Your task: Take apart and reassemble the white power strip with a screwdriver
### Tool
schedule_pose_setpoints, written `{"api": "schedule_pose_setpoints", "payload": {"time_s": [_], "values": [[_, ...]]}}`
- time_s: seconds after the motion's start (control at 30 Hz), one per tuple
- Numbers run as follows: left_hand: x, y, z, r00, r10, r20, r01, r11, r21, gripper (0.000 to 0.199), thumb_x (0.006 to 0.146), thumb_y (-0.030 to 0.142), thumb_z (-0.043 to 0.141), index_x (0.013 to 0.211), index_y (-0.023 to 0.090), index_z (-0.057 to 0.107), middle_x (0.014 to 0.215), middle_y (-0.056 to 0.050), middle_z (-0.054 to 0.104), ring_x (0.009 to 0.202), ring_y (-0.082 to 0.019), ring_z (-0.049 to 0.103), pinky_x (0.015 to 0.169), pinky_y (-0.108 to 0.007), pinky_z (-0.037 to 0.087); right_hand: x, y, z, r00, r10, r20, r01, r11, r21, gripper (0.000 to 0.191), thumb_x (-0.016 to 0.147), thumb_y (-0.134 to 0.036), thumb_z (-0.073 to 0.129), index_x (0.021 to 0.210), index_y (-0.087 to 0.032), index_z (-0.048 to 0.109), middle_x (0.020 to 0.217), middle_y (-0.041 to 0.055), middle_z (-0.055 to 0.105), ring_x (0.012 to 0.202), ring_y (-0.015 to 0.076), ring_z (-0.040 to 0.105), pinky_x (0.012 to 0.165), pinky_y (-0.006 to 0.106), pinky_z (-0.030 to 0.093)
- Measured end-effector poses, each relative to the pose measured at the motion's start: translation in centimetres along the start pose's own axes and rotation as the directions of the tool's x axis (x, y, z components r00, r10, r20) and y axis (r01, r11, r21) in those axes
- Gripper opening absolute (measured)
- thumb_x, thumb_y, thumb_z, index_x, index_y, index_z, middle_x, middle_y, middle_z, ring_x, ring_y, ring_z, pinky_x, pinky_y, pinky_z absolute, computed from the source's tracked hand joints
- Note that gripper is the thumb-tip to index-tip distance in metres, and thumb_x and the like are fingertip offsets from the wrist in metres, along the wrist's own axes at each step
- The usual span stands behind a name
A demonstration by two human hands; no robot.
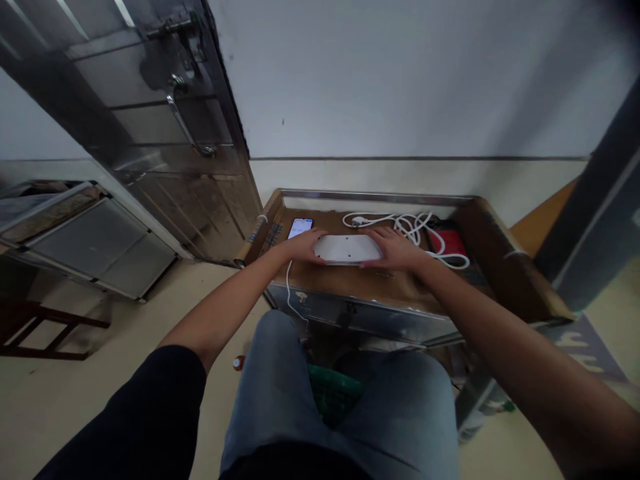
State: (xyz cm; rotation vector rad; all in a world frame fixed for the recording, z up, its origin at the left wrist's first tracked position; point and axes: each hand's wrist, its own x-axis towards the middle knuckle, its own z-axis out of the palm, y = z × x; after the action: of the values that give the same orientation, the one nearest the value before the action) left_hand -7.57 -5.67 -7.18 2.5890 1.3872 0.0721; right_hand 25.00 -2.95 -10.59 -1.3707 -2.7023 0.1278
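Observation:
A white power strip (pixel 349 248) lies between my two hands over the brown-covered table, a plain face with several small dark screw holes turned up. My left hand (pixel 303 247) grips its left end, and my right hand (pixel 393 249) holds the right end, thumb at the near edge. Behind it and to the right, a thick white cable (pixel 413 230) lies in loose loops. A white plug (pixel 359 221) shows at the cable's far left. Whether the cable joins the strip is hidden by my right hand.
A lit phone (pixel 300 227) lies left of my left hand, and a thin white cord (pixel 289 287) hangs over the front edge. Something red (pixel 447 245) sits under the cable. Raised brown sides (pixel 520 267) border the tabletop. A metal door (pixel 185 127) stands back left.

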Motion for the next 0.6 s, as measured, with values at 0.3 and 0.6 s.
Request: {"api": "schedule_pose_setpoints", "payload": {"time_s": [0.3, 0.6], "values": [[0.4, -0.2, -0.2, 0.998, 0.007, 0.055, -0.008, 1.0, 0.023, 0.097, 0.079, 0.05, 0.084, 0.159, 0.008, 0.046, 0.161, -0.023, 0.053, 0.151, -0.03, 0.053, 0.128, -0.037, 0.041, -4.4, 5.7, -3.4, 0.984, 0.123, 0.128, -0.128, 0.991, 0.033, 0.109, 0.079, -0.064, 0.079, 0.169, -0.019, 0.039, 0.156, 0.0102, 0.045, 0.14, 0.0214, 0.051, 0.128, 0.036, 0.045], [1.0, 0.1, -1.1, 0.991, -0.014, 0.134, 0.006, 0.998, 0.064, 0.097, 0.081, 0.054, 0.076, 0.159, 0.008, 0.045, 0.163, -0.023, 0.051, 0.151, -0.03, 0.053, 0.128, -0.036, 0.04, -3.2, 5.3, -2.3, 0.961, 0.194, 0.197, -0.192, 0.981, -0.032, 0.112, 0.075, -0.06, 0.084, 0.172, -0.029, 0.037, 0.165, 0.0113, 0.032, 0.159, 0.0331, 0.029, 0.136, 0.058, 0.028]]}}
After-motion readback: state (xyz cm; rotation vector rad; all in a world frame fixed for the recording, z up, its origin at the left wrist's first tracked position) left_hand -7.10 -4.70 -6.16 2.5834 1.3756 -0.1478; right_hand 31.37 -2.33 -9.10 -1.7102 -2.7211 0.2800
